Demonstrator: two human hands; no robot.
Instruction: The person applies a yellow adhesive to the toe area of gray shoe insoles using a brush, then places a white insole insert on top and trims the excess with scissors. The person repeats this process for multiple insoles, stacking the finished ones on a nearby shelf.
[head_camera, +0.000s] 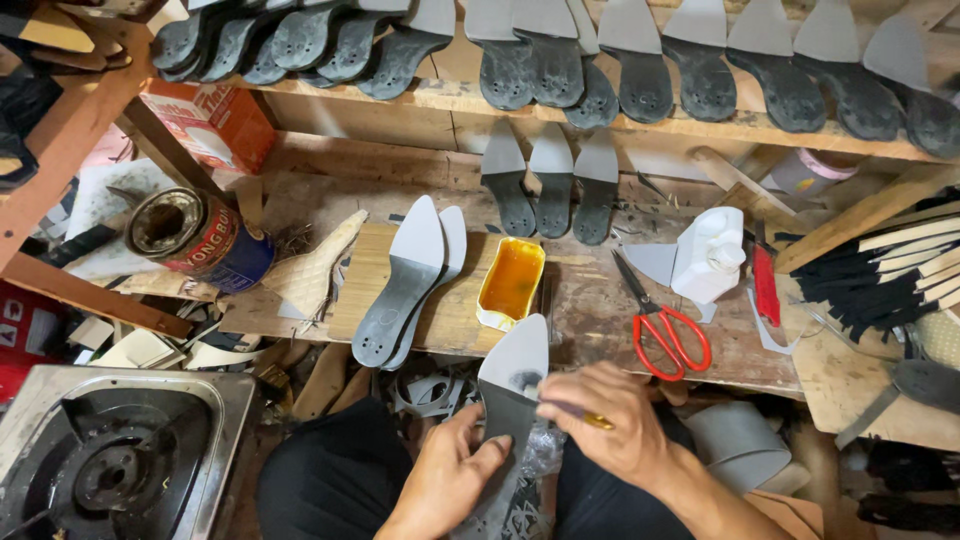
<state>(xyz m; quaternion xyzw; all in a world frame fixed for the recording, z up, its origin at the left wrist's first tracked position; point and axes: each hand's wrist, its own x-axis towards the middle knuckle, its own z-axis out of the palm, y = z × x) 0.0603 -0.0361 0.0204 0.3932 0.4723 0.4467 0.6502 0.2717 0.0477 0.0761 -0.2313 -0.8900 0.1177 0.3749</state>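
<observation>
The left hand (450, 470) is gripping a grey sole (512, 385); the right hand's (605, 420) fingers are pinching a brush (585, 415), spreading glue. More from the yellow tray (512, 282) at twelve o'clock looks needed.

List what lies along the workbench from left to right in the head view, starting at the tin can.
Tin can on its side → pair of grey insoles → yellow tray of amber glue → red-handled scissors → white plastic bottle → red utility knife → bundle of black strips.
</observation>
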